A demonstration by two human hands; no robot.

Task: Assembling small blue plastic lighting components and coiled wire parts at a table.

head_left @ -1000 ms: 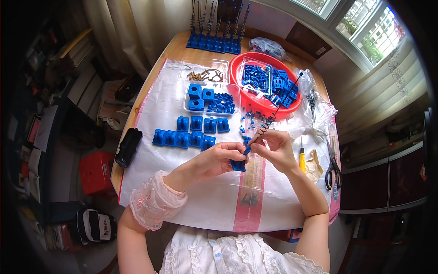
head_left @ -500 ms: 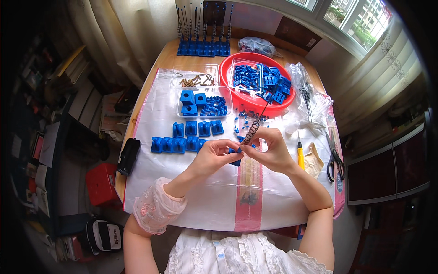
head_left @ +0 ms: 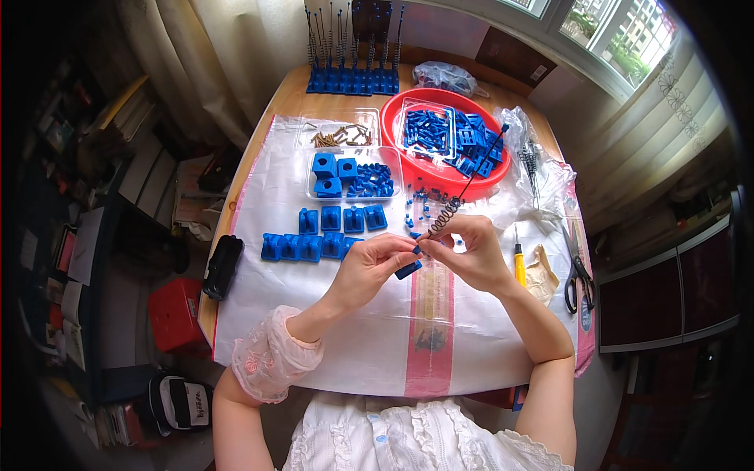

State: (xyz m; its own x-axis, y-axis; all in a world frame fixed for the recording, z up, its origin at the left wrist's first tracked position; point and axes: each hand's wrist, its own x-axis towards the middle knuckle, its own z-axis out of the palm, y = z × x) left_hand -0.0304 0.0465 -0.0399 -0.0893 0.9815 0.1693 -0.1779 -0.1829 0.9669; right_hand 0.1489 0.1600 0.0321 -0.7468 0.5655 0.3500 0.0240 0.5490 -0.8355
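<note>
In the middle of the table my two hands meet, fingertips nearly touching. My left hand (head_left: pixel 367 267) pinches a small blue plastic part (head_left: pixel 408 270), mostly covered by the fingers. Closed near the lower end of a dark coil spring (head_left: pixel 446 216) is my right hand (head_left: pixel 477 255). A thin straight rod rises from the spring and leans up to the right, with a blue tip (head_left: pixel 505 128) over the basin's rim. Whether spring and part are joined is hidden by my fingers. Left of my hands stand two rows of blue plastic bases (head_left: pixel 310 248).
Beyond lie a clear box (head_left: pixel 399 191) of blue pieces, a lid with brass screws (head_left: pixel 343 137) and a red basin (head_left: pixel 471 187) of blue parts. Finished-looking spring pieces (head_left: pixel 353 81) stand at the back. A yellow screwdriver (head_left: pixel 519 268) and scissors (head_left: pixel 580 286) lie right, a black case (head_left: pixel 223 268) left.
The spring and its rod have tilted further to the right, the blue tip now near the basin's right rim. Both hands stay pinched together at almost the same place.
</note>
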